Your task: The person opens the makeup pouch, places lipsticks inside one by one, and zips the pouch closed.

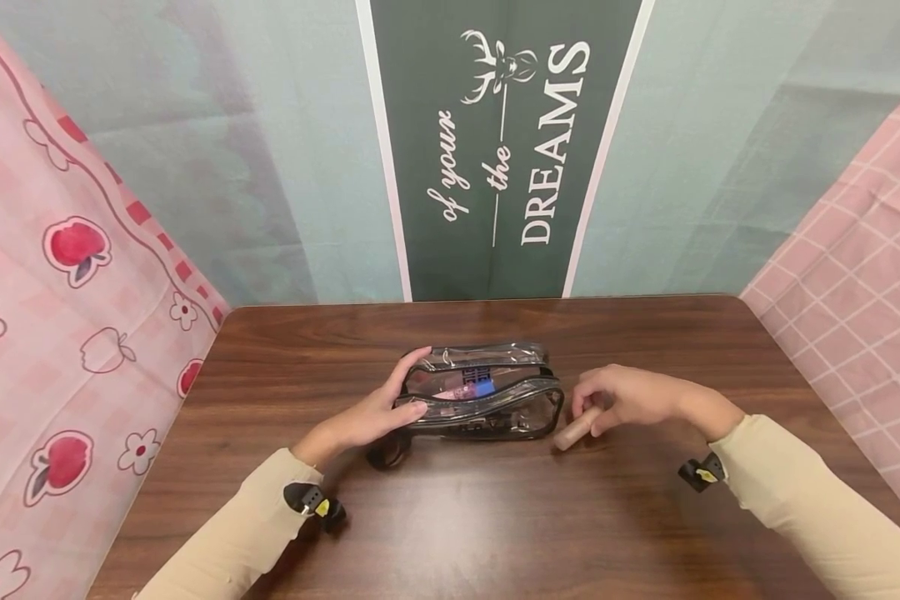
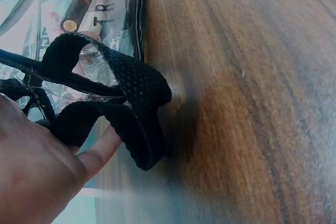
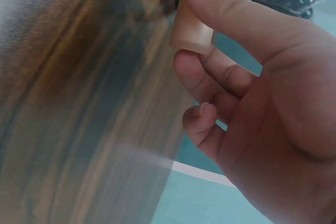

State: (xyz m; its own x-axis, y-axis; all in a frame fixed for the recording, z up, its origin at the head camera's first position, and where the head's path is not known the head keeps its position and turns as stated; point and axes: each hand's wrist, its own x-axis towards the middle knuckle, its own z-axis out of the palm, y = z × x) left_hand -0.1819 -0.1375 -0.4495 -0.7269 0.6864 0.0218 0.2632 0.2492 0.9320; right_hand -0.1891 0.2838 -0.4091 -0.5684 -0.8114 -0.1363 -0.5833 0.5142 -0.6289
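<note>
A clear travel pouch [image 1: 498,425] with black trim lies on the table, its top zip opening gaping. My left hand [image 1: 378,412] rests on the pouch's left end, thumb on the front rim and fingers spread toward the back rim. Inside the pouch lies a pink tube with a blue cap [image 1: 474,389]; a dark tube with a gold band [image 2: 79,11] shows through its wall in the left wrist view. To the right of the pouch, my right hand [image 1: 626,400] pinches a small beige cosmetic tube [image 1: 576,429] between thumb and fingers. The tube tilts close above the table.
A black strap loop [image 2: 139,87] sticks out from the pouch's left end. The brown wooden table [image 1: 450,517] meets a hanging cloth [image 1: 315,167] at its back edge, with pink cloths [image 1: 862,275] at both sides. Black wrist cameras [image 1: 315,502] are on both wrists.
</note>
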